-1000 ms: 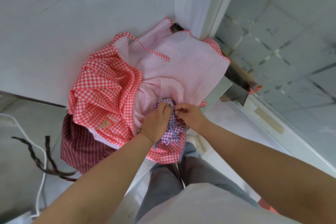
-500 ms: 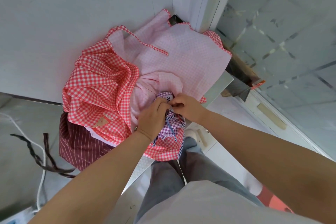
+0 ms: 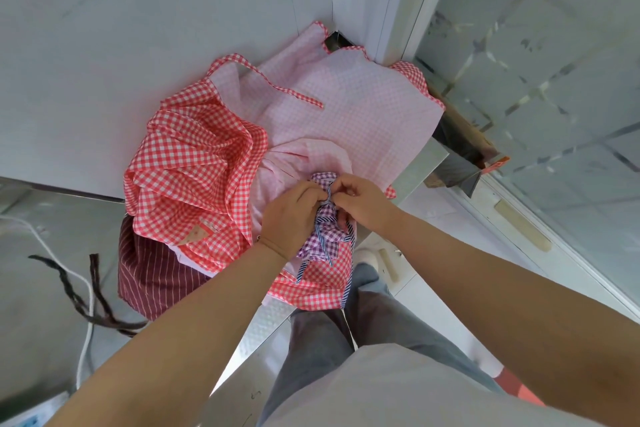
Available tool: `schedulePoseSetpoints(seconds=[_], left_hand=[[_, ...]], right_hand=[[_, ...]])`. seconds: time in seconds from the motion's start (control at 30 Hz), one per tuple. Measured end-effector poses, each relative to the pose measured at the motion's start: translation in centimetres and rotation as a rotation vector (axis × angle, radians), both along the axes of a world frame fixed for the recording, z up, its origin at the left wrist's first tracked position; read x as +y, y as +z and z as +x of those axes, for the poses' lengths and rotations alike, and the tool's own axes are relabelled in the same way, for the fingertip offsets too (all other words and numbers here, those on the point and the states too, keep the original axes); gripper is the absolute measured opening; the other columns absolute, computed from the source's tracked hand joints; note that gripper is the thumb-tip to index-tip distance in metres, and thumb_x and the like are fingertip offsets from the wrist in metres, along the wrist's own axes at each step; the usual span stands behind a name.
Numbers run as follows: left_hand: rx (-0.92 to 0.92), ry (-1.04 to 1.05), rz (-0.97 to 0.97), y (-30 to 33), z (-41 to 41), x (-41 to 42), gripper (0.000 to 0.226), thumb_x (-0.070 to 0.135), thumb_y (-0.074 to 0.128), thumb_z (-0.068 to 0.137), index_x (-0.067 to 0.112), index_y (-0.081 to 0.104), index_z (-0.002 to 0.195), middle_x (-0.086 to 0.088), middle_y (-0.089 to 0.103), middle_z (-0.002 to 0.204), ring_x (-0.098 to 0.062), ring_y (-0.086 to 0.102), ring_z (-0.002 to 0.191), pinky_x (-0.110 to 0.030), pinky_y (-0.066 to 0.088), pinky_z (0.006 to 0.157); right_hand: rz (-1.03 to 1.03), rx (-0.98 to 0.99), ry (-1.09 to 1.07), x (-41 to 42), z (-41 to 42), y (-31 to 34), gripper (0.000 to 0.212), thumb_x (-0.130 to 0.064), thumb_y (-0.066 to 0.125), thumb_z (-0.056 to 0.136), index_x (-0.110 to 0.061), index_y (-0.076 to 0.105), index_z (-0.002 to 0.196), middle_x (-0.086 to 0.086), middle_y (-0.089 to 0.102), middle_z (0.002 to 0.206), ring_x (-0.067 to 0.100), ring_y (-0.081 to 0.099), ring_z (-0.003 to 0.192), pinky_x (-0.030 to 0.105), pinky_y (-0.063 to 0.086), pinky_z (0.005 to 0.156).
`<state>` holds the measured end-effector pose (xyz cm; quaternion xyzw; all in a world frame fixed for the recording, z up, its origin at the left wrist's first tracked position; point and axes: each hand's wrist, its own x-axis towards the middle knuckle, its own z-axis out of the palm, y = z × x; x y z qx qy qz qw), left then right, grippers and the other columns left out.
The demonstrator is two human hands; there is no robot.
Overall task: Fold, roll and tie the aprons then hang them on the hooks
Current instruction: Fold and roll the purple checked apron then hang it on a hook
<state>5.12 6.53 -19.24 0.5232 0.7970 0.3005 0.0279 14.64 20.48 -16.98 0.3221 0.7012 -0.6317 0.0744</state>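
A small purple checked apron (image 3: 323, 232), rolled into a bundle, lies on top of a spread pink and red gingham apron (image 3: 353, 114). My left hand (image 3: 291, 218) grips the bundle from the left. My right hand (image 3: 363, 199) pinches its thin blue-and-white striped tie (image 3: 329, 194) at the bundle's top. The two hands meet over the knot. A loose end of the tie hangs down the bundle's front. Under the gingham apron a dark red striped apron (image 3: 152, 270) sticks out at the lower left.
The aprons lie on a steel counter (image 3: 412, 170) in the corner of a white wall (image 3: 138, 28). A frosted glass partition (image 3: 536, 62) stands on the right. A white cable (image 3: 83, 322) and dark braided straps (image 3: 86, 298) lie at the left.
Both hands have stayed on the purple bundle. The fingers have drawn together at its top, and the striped tie now shows pinched between them.
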Motion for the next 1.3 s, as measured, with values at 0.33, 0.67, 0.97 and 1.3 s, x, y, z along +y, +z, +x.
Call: schedulePoseSetpoints(seconds=[0.33, 0.67, 0.97, 1.3], left_hand=[[0.01, 0.005, 0.113, 1.3, -1.3, -0.2, 0.012, 0.016, 0.05, 0.089, 0.019, 0.056, 0.1, 0.002, 0.045, 0.107, -0.024, 0.061, 0.066, -0.024, 0.042, 0.042], [0.09, -0.097, 0.058, 3.0, -1.4, 0.0, 0.014, 0.013, 0.049, 0.086, 0.017, 0.054, 0.099, 0.005, 0.047, 0.106, -0.022, 0.056, 0.055, -0.02, 0.034, 0.042], [0.113, -0.092, -0.009, 2.3, -1.0, -1.1, 0.021, 0.015, 0.05, 0.087, 0.005, 0.068, 0.091, 0.003, 0.047, 0.107, -0.02, 0.055, 0.054, -0.016, 0.029, 0.046], [-0.029, -0.011, 0.081, 2.6, -1.5, -1.1, 0.013, 0.019, 0.05, 0.089, 0.023, 0.055, 0.1, 0.002, 0.047, 0.111, -0.028, 0.063, 0.074, -0.036, 0.052, 0.045]], right_hand=[[0.342, 0.189, 0.261, 1.3, -1.0, 1.7, 0.012, -0.006, 0.067, 0.086, -0.008, 0.072, 0.096, 0.002, 0.066, 0.097, 0.014, 0.057, 0.089, 0.017, 0.041, 0.081], [0.308, 0.056, 0.329, 1.2, -2.0, 3.4, 0.008, -0.01, 0.051, 0.092, -0.019, 0.052, 0.093, 0.002, 0.058, 0.091, 0.011, 0.051, 0.07, 0.03, 0.041, 0.071], [0.179, -0.002, 0.443, 1.9, -1.8, 3.1, 0.028, -0.003, 0.063, 0.088, -0.01, 0.069, 0.114, -0.003, 0.066, 0.1, 0.001, 0.055, 0.086, -0.002, 0.036, 0.073], [0.306, 0.017, 0.427, 1.4, -2.2, 3.6, 0.017, -0.012, 0.058, 0.091, -0.004, 0.066, 0.104, 0.008, 0.067, 0.1, 0.012, 0.053, 0.085, 0.021, 0.04, 0.074]])
